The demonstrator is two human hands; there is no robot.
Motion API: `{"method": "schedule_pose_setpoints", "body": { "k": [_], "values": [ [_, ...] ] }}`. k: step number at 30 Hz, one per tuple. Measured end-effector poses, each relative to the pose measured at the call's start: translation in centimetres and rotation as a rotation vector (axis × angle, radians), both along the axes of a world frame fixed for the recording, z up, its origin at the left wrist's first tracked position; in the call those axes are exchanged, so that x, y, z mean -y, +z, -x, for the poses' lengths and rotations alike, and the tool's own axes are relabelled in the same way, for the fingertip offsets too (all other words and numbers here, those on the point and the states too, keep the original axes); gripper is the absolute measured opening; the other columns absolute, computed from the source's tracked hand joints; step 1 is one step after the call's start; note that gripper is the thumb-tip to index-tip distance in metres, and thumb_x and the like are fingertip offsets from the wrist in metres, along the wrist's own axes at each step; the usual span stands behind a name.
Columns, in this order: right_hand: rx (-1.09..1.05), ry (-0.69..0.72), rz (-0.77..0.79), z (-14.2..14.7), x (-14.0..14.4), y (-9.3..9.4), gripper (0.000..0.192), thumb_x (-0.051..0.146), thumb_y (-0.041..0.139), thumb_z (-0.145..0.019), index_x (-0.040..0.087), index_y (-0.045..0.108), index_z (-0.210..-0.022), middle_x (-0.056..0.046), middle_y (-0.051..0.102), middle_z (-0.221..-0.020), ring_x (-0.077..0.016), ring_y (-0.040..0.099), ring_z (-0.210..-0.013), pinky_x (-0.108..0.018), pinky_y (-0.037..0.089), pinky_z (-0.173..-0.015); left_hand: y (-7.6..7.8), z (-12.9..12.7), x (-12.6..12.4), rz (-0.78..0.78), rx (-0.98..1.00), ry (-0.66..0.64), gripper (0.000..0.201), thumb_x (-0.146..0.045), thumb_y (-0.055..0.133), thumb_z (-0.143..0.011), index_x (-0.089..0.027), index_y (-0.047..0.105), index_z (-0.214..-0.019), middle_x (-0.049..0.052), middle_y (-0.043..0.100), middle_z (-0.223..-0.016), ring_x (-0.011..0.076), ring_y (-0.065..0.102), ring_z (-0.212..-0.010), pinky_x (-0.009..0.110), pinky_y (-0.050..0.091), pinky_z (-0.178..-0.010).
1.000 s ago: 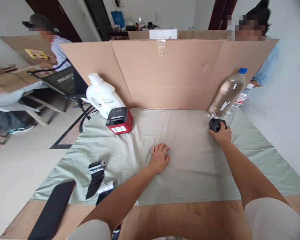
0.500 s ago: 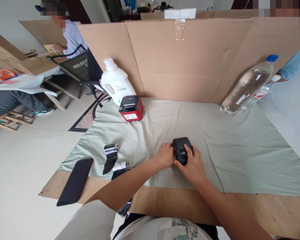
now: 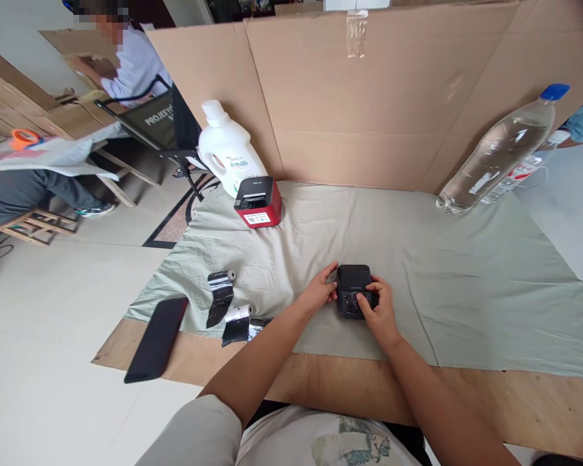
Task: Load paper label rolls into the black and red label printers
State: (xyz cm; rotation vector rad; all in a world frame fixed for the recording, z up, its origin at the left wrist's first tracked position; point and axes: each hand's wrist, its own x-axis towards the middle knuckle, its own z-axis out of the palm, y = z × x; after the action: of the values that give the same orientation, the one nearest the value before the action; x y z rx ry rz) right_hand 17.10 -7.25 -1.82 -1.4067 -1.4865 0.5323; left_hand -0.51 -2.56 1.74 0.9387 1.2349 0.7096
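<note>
While the left hand (image 3: 319, 292) steadies the small black printer (image 3: 354, 290) mid-cloth (image 3: 466, 285), the right hand (image 3: 379, 313) grips its front, fingers seemingly pressing inside, best kept gentle.

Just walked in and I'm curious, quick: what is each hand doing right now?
Left hand: fingers against the left side of the small black device, steadying it.
Right hand: gripping the same device from its near right side, fingers curled over it.

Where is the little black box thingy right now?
In the head view, the small black box-shaped device sits mid-table on the pale green cloth, between the left hand and the right hand, nearer than the red-and-black printer.
</note>
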Motion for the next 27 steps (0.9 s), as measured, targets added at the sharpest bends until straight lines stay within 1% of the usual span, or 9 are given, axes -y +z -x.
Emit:
{"method": "schedule_pose_setpoints", "body": {
  "k": [3,5,8,13,17,19,23,25,27],
  "values": [
    [-0.011,0.035,0.017,0.3,0.0,-1.0,0.049,0.042,0.054,-0.088,0.019,0.043,-0.13,-0.016,0.049,-0.132,-0.0273,0.049,-0.124,-0.052,0.044,-0.103,0.3,0.5,-0.5,0.025,0.131,-0.01,0.068,-0.008,0.056,-0.078,-0.024,0.046,-0.143,0.009,0.061,-0.129,0.0011,0.049,-0.05,0.015,0.037,-0.044],
    [0.04,0.039,0.026,0.4,0.1,-1.2,0.057,0.042,0.05,-0.09,0.018,0.035,-0.14,-0.017,0.048,-0.136,-0.0285,0.047,-0.127,-0.054,0.042,-0.105,0.4,0.8,-0.7,0.046,0.177,-0.003,0.066,-0.007,0.059,-0.075,-0.027,0.052,-0.138,0.009,0.052,-0.142,-0.0001,0.049,-0.05,0.015,0.036,-0.042],
    [0.135,0.039,0.008,0.6,0.2,-1.5,0.063,0.043,0.044,-0.093,0.017,0.026,-0.147,-0.02,0.043,-0.142,-0.0312,0.043,-0.132,-0.058,0.039,-0.107,0.3,0.9,-1.1,0.088,0.164,-0.006,0.064,-0.007,0.063,-0.072,-0.027,0.056,-0.133,0.009,0.045,-0.149,-0.0003,0.05,-0.05,0.014,0.036,-0.039],
    [0.194,0.047,0.019,0.8,0.2,-1.9,0.067,0.044,0.039,-0.095,0.018,0.016,-0.152,-0.02,0.036,-0.149,-0.0333,0.04,-0.135,-0.061,0.038,-0.107,0.7,0.2,-1.4,0.076,0.051,-0.01,0.066,-0.004,0.058,-0.07,-0.026,0.056,-0.132,0.008,0.046,-0.148,-0.0008,0.048,-0.046,0.013,0.031,-0.035],
    [0.117,0.007,0.047,0.8,0.5,-1.5,0.066,0.045,0.043,-0.094,0.017,0.022,-0.15,-0.019,0.041,-0.145,-0.0315,0.042,-0.133,-0.059,0.039,-0.108,0.9,0.0,-1.5,0.096,0.041,0.002,0.068,-0.001,0.054,-0.068,-0.025,0.057,-0.131,0.008,0.047,-0.148,-0.0013,0.048,-0.045,0.014,0.031,-0.036],
    [0.025,-0.014,0.068,0.6,0.7,-1.2,0.06,0.045,0.045,-0.094,0.018,0.031,-0.145,-0.018,0.047,-0.14,-0.029,0.047,-0.129,-0.056,0.043,-0.105,0.7,0.0,-1.4,0.109,0.062,0.006,0.066,-0.002,0.056,-0.069,-0.025,0.057,-0.13,0.009,0.046,-0.148,-0.0006,0.05,-0.047,0.014,0.033,-0.037],
    [-0.085,-0.042,0.048,-0.2,0.7,-0.6,0.043,0.045,0.049,-0.091,0.02,0.053,-0.126,-0.016,0.054,-0.13,-0.0267,0.054,-0.12,-0.049,0.051,-0.095,0.3,0.2,-1.2,0.07,0.088,0.032,0.061,-0.006,0.061,-0.071,-0.023,0.057,-0.129,0.011,0.046,-0.148,0.0005,0.052,-0.05,0.014,0.037,-0.039],
    [-0.084,-0.041,0.032,-0.5,0.6,-0.5,0.039,0.044,0.05,-0.09,0.02,0.056,-0.121,-0.015,0.055,-0.129,-0.0268,0.053,-0.119,-0.048,0.052,-0.093,0.3,0.4,-1.0,0.057,0.099,0.025,0.061,-0.008,0.062,-0.071,-0.022,0.057,-0.13,0.011,0.045,-0.148,0.0006,0.052,-0.051,0.014,0.038,-0.041],
    [-0.073,-0.023,0.031,-0.7,0.4,-0.4,0.039,0.042,0.05,-0.091,0.021,0.056,-0.123,-0.014,0.056,-0.127,-0.0265,0.053,-0.119,-0.049,0.052,-0.094,0.4,0.7,-0.8,0.044,0.124,-0.022,0.066,-0.01,0.065,-0.07,-0.023,0.054,-0.133,0.012,0.041,-0.151,0.0013,0.053,-0.053,0.016,0.041,-0.043]
  ]
}}
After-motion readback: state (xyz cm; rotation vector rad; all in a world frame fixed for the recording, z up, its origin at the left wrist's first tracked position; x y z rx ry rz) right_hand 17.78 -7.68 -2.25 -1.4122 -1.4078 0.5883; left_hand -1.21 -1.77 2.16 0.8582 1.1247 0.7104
